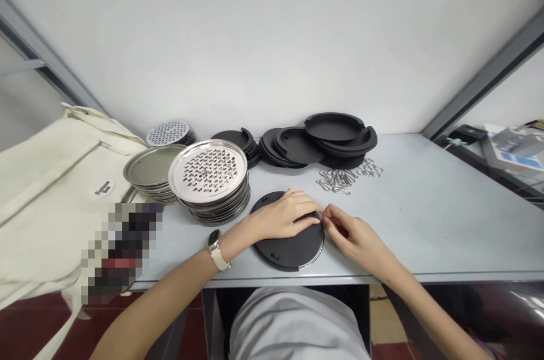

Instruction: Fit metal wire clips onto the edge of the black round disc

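A round black disc with small slots lies on the table close to its front edge. Part of a shiny metal rim shows along its lower right side. My left hand rests on top of the disc, fingers stretched toward the right rim and thumb apart. At that same rim my right hand is closed in a pinch, touching or almost touching the left fingertips. What it pinches, if anything, is hidden by the fingers. Behind my hands lies a pile of small metal hooks.
Left of the disc stands a stack of round metal graters, beside a stack of round plates. Another grater stack is farther back. Black round holders are piled along the wall. A cream bag covers the left side.
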`<state>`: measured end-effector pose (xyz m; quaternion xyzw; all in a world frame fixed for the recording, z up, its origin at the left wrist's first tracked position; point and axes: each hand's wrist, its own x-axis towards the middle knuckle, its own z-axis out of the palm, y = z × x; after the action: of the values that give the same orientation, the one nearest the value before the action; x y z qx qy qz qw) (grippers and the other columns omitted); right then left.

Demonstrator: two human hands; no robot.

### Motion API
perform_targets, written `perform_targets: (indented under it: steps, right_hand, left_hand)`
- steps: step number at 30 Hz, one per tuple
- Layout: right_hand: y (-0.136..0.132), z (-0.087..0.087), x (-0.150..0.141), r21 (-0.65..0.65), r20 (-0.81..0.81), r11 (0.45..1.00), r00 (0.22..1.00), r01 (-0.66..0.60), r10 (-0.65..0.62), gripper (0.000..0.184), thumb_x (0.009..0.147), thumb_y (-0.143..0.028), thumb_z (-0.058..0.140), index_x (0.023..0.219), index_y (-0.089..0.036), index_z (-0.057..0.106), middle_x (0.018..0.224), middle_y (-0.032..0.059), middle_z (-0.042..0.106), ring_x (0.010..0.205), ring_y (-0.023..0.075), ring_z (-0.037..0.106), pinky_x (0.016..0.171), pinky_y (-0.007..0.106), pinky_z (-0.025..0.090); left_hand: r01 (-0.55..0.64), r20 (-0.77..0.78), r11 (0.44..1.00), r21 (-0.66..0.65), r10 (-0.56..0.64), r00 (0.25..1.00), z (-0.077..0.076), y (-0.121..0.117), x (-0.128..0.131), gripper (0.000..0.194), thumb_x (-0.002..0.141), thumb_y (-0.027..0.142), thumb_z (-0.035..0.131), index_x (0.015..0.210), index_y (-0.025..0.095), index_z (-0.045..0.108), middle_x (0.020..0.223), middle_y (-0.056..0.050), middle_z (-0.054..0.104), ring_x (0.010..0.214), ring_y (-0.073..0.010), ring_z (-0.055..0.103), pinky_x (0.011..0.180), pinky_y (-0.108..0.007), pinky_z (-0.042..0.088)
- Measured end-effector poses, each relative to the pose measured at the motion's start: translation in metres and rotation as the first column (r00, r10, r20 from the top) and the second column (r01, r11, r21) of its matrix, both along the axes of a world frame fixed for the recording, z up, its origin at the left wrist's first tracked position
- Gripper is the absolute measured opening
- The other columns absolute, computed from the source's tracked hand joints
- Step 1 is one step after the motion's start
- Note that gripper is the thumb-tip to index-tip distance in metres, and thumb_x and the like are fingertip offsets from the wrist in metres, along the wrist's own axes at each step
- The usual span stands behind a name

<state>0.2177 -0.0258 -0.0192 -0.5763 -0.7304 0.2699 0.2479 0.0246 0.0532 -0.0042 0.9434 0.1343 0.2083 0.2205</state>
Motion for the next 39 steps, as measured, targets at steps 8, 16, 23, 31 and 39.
perform_targets:
  steps: [8, 16, 23, 31, 39]
  right_hand:
    - [0.001, 0.004, 0.001, -0.010, -0.019, 1.000, 1.000, -0.021, 0.021, 0.025, 0.096, -0.037, 0.035, 0.078, -0.023, 0.043, 0.063, -0.0028, 0.054, 0.055, 0.0139, 0.048, 0.055, 0.024, 0.038]
    - [0.003, 0.006, 0.004, -0.009, -0.056, 0.998, 0.997, -0.058, 0.057, 0.024, 0.096, -0.036, 0.035, 0.079, -0.022, 0.045, 0.064, -0.0026, 0.055, 0.057, 0.0137, 0.049, 0.055, 0.023, 0.038]
    - [0.004, 0.008, 0.006, -0.020, -0.073, 0.997, 0.994, -0.080, 0.079, 0.025, 0.096, -0.036, 0.035, 0.078, -0.022, 0.045, 0.065, -0.0035, 0.050, 0.059, 0.0133, 0.046, 0.056, 0.023, 0.039]
    - [0.006, 0.007, 0.010, -0.052, -0.091, 0.992, 0.990, -0.111, 0.106, 0.026, 0.097, -0.037, 0.035, 0.079, -0.022, 0.044, 0.067, -0.0038, 0.047, 0.060, 0.0129, 0.044, 0.059, 0.023, 0.038]
    - [0.007, 0.009, 0.012, -0.071, -0.121, 0.990, 0.987, -0.119, 0.110, 0.027, 0.097, -0.039, 0.035, 0.079, -0.021, 0.046, 0.067, -0.0041, 0.045, 0.060, 0.0125, 0.042, 0.059, 0.023, 0.038]
  left_hand:
    - [0.003, 0.011, 1.000, -0.030, -0.002, 1.000, 0.000, 0.000, 0.000, 0.020, 0.094, 0.021, 0.049, 0.111, 0.018, 0.058, 0.106, -0.008, 0.065, 0.103, -0.0200, 0.057, 0.098, -0.035, 0.036]
    - [-0.002, 0.018, 1.000, -0.025, 0.003, 1.000, 0.001, -0.001, 0.000, 0.019, 0.094, 0.021, 0.049, 0.109, 0.017, 0.059, 0.104, -0.008, 0.065, 0.102, -0.0194, 0.057, 0.098, -0.034, 0.037]
    - [0.003, 0.004, 1.000, -0.015, -0.003, 1.000, 0.000, -0.001, 0.000, 0.020, 0.095, 0.023, 0.048, 0.111, 0.017, 0.058, 0.104, -0.008, 0.064, 0.101, -0.0199, 0.057, 0.098, -0.035, 0.037]
    - [0.000, 0.000, 1.000, 0.013, 0.000, 1.000, -0.001, -0.001, 0.000, 0.022, 0.095, 0.021, 0.048, 0.115, 0.016, 0.055, 0.107, -0.009, 0.063, 0.103, -0.0200, 0.055, 0.099, -0.034, 0.036]
    - [0.001, 0.001, 1.000, 0.016, -0.001, 1.000, 0.000, -0.001, 0.000, 0.027, 0.094, 0.021, 0.049, 0.121, 0.016, 0.051, 0.112, -0.010, 0.062, 0.107, -0.0213, 0.054, 0.100, -0.035, 0.036]
